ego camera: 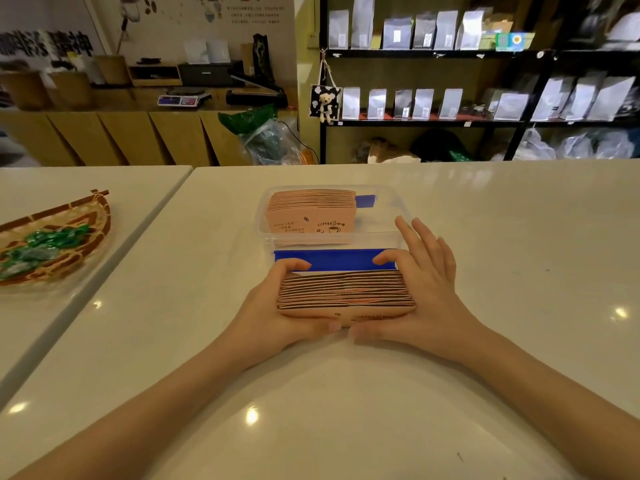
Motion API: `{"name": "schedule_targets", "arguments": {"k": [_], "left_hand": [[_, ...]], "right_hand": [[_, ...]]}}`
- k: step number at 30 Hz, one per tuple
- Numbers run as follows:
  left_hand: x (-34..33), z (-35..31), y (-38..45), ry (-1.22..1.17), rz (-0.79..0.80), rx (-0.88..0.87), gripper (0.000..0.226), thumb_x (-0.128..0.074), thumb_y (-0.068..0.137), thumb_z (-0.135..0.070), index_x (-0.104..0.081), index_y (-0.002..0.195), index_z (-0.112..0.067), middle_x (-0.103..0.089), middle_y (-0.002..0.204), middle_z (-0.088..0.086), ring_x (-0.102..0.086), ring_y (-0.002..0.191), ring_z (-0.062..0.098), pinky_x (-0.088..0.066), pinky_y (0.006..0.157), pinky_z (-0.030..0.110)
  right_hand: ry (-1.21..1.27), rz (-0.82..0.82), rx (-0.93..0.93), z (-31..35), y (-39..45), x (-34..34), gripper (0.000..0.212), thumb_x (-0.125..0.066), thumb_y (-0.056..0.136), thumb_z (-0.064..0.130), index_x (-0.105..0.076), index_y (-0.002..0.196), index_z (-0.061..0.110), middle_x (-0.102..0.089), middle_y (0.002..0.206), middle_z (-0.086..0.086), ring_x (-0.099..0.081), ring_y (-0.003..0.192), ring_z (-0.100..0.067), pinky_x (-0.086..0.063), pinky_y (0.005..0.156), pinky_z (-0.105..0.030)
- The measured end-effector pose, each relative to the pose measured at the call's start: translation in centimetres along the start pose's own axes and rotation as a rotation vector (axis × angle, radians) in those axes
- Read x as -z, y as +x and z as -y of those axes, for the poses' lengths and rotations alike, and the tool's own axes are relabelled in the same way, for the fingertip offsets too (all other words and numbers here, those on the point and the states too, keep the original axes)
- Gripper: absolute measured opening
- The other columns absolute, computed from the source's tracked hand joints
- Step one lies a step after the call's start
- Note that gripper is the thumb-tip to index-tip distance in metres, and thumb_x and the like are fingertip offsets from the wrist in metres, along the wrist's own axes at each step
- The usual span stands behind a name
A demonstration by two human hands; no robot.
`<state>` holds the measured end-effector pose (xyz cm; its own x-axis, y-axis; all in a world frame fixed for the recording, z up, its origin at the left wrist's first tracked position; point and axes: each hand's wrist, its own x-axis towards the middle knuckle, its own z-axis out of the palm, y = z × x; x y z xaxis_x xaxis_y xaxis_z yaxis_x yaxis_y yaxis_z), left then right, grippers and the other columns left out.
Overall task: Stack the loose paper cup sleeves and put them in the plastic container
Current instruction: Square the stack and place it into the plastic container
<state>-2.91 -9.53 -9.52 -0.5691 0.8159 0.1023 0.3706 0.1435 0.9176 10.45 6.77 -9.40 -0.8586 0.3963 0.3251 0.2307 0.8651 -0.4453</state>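
Note:
A stack of pink paper cup sleeves point(344, 294) stands on edge on the white table, just in front of the clear plastic container point(388, 220). My left hand point(273, 306) grips its left end and my right hand point(424, 289) grips its right end, thumbs meeting under the near side. Another row of pink sleeves point(311, 213) with coffee print stands inside the container's left half. A strip of blue tape point(332, 259) runs along the container's near wall, and a smaller blue piece point(365, 200) shows at its far wall.
A woven tray point(86, 233) with green wrapped sweets lies on the neighbouring table at the left, across a seam point(114, 258) between the two tables. Shelves with white bags point(450, 102) and a wooden counter point(138, 133) stand beyond the table's far edge.

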Motion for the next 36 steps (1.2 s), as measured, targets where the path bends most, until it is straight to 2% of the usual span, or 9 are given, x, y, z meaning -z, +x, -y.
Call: {"name": "schedule_targets", "arguments": {"k": [8, 15, 19, 22, 24, 28, 31, 33, 36], "left_hand": [[1.7, -0.2, 0.3, 0.074, 0.13, 0.039, 0.062, -0.083, 0.052, -0.034, -0.05, 0.105, -0.035, -0.065, 0.103, -0.015, -0.061, 0.093, -0.003, -0.053, 0.082, 0.022], [2.6, -0.6, 0.3, 0.126, 0.155, 0.002, 0.039, -0.075, 0.065, -0.033, -0.056, 0.096, -0.048, -0.064, 0.103, -0.028, -0.06, 0.092, -0.008, -0.05, 0.071, 0.009], [2.2, -1.0, 0.0, 0.126, 0.186, -0.025, 0.038, -0.068, 0.072, -0.034, -0.048, 0.097, -0.056, -0.057, 0.096, -0.047, -0.056, 0.095, -0.014, -0.046, 0.07, 0.003], [1.5, -1.3, -0.2, 0.086, 0.189, -0.062, 0.044, -0.066, 0.077, -0.024, -0.048, 0.096, -0.058, -0.056, 0.096, -0.048, -0.054, 0.098, -0.016, -0.045, 0.07, 0.001], [1.1, -1.1, -0.2, 0.094, 0.169, -0.076, 0.044, -0.067, 0.076, -0.029, -0.049, 0.103, -0.058, -0.059, 0.108, -0.037, -0.055, 0.104, -0.009, -0.049, 0.078, 0.009], [0.8, -0.6, 0.0, 0.095, 0.16, -0.054, 0.053, -0.065, 0.068, -0.045, -0.044, 0.117, -0.049, -0.057, 0.122, -0.02, -0.053, 0.113, 0.005, -0.048, 0.096, 0.035], [1.3, -1.1, -0.1, 0.04, 0.203, -0.033, 0.044, -0.065, 0.072, -0.045, -0.046, 0.112, -0.049, -0.06, 0.116, -0.024, -0.054, 0.109, -0.001, -0.048, 0.093, 0.022], [2.0, -1.6, -0.2, 0.06, 0.226, -0.027, 0.042, -0.059, 0.064, -0.049, -0.045, 0.104, -0.052, -0.061, 0.107, -0.032, -0.054, 0.101, -0.013, -0.046, 0.079, 0.005], [2.9, -1.8, 0.0, 0.191, 0.178, -0.057, 0.043, -0.056, 0.057, -0.055, -0.045, 0.099, -0.052, -0.055, 0.103, -0.034, -0.049, 0.095, -0.02, -0.041, 0.066, -0.001]], "right_hand": [[0.055, 0.108, 0.004, -0.6, 0.1, 1.3, 0.068, -0.061, 0.047, 0.072, -0.042, 0.104, 0.043, 0.003, 0.153, 0.012, 0.019, 0.135, 0.0, 0.007, 0.115, -0.039], [0.173, 0.106, -0.052, -1.2, 0.3, 2.6, 0.051, -0.059, 0.047, 0.076, -0.049, 0.092, 0.053, -0.009, 0.151, 0.021, 0.009, 0.137, -0.001, -0.009, 0.115, -0.046], [0.016, 0.184, 0.02, -1.2, 0.1, 2.5, 0.056, -0.034, 0.056, 0.085, -0.03, 0.108, 0.063, 0.003, 0.151, 0.021, 0.018, 0.134, 0.001, -0.001, 0.114, -0.04], [-0.082, 0.15, 0.037, -0.7, -0.2, 1.9, 0.077, -0.019, 0.061, 0.085, -0.022, 0.128, 0.048, 0.009, 0.153, 0.013, 0.024, 0.134, -0.002, 0.008, 0.113, -0.034], [-0.13, 0.129, 0.02, -0.3, -0.4, 1.3, 0.089, -0.014, 0.061, 0.084, -0.014, 0.136, 0.035, 0.014, 0.153, 0.008, 0.026, 0.134, -0.006, 0.011, 0.113, -0.034], [-0.145, 0.13, 0.02, -0.1, -0.5, 0.7, 0.093, -0.008, 0.061, 0.084, -0.008, 0.139, 0.033, 0.018, 0.153, 0.005, 0.029, 0.134, -0.008, 0.016, 0.112, -0.035], [-0.041, 0.127, -0.003, -0.1, -0.3, 1.0, 0.081, -0.021, 0.066, 0.08, -0.019, 0.135, 0.037, 0.013, 0.153, 0.01, 0.027, 0.132, -0.001, 0.005, 0.116, -0.041], [0.043, 0.133, -0.027, -0.1, -0.2, 1.3, 0.065, -0.035, 0.068, 0.072, -0.026, 0.128, 0.046, 0.007, 0.152, 0.016, 0.023, 0.129, 0.006, 0.001, 0.116, -0.039], [0.132, 0.124, -0.025, -0.2, 0.0, 1.7, 0.051, -0.049, 0.064, 0.064, -0.035, 0.113, 0.056, 0.0, 0.146, 0.025, 0.017, 0.131, 0.007, -0.002, 0.116, -0.043]]}}
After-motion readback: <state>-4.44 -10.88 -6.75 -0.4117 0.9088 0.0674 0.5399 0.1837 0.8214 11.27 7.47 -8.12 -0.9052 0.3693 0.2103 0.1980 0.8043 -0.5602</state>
